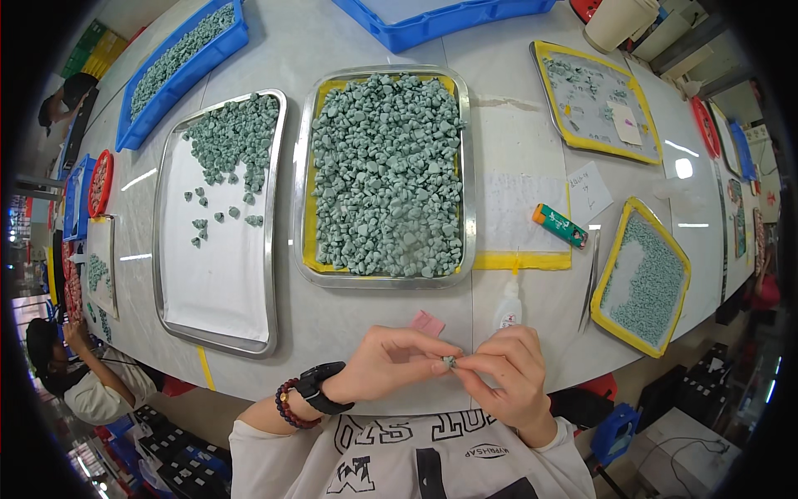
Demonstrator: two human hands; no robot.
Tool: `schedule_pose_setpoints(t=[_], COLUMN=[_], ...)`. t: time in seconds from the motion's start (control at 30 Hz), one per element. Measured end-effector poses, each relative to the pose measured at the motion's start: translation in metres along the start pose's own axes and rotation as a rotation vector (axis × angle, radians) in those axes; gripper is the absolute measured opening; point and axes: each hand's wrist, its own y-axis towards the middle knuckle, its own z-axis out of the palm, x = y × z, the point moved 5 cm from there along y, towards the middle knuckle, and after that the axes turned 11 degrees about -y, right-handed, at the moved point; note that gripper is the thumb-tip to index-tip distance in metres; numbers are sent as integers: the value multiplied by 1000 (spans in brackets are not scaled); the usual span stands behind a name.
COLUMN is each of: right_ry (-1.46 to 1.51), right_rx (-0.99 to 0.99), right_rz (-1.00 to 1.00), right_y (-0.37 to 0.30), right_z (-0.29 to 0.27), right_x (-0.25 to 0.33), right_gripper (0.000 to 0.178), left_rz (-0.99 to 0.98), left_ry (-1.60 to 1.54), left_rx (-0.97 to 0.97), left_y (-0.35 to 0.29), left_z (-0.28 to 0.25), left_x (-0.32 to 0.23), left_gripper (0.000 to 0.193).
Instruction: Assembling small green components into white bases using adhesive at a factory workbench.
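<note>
Close to the table's near edge, my left hand and my right hand meet fingertip to fingertip. Pinched between them is a small grey-green stone-like piece, partly covered by the fingers. Just beyond my right hand stands a white squeeze bottle with a thin nozzle. A pink scrap lies beyond my left fingers. Straight ahead, a metal tray is heaped with similar grey-green pieces. To its left, a second metal tray has a white lining and loose pieces at its far end.
On the right lie tweezers, a green and orange packet, a paper note and two yellow-edged trays. Blue bins stand at the back. A person sits at the far left.
</note>
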Motion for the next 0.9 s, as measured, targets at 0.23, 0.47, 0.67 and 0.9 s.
schedule_pose_setpoints(t=[0.23,0.47,0.67,0.9], right_ry=[-17,-98,-115,-110], right_rx=[5,26,46,47], right_rz=[-34,-141,-157,-158], right_y=[1,1,2,4], right_z=[-1,-3,-4,-3], right_x=[1,4,4,5], right_gripper=[25,27,27,28], left_rz=[-45,-149,-138,-136], left_ry=[-34,-81,-45,-57], left_rx=[28,9,18,15], left_y=[0,0,0,0], left_z=[-3,-5,-4,-3], left_x=[1,5,4,4], left_gripper=[22,21,21,21])
